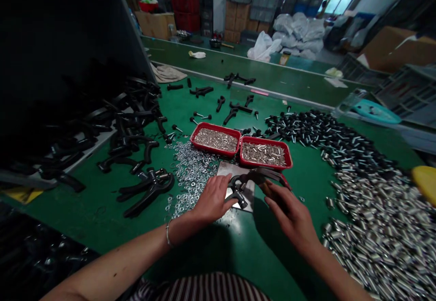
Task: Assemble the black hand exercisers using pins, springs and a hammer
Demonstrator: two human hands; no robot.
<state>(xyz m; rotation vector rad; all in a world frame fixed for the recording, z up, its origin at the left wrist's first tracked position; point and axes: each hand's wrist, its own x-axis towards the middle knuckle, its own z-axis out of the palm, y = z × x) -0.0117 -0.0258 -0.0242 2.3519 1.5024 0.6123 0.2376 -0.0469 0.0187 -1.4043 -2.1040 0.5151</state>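
Observation:
Over a small metal plate (250, 203) in front of me, my left hand (213, 198) has its fingers closed on a black clamp part (240, 197). My right hand (289, 208) is wrapped round the handle of a hammer (264, 178), whose dark head is close above the clamp part. Just behind the plate stand two red trays, the left one (235, 153) with small rivets and the right one (288, 165) with small metal pins. Loose nuts (193, 184) lie beside my left hand. An assembled black clamp (150, 189) rests further left.
A large tipped bin (132, 32) spills black clamp parts (126, 132) at the left. Black-headed screws (316, 128) and silver cylinders (384, 228) are heaped at the right. Behind runs a green belt (238, 67).

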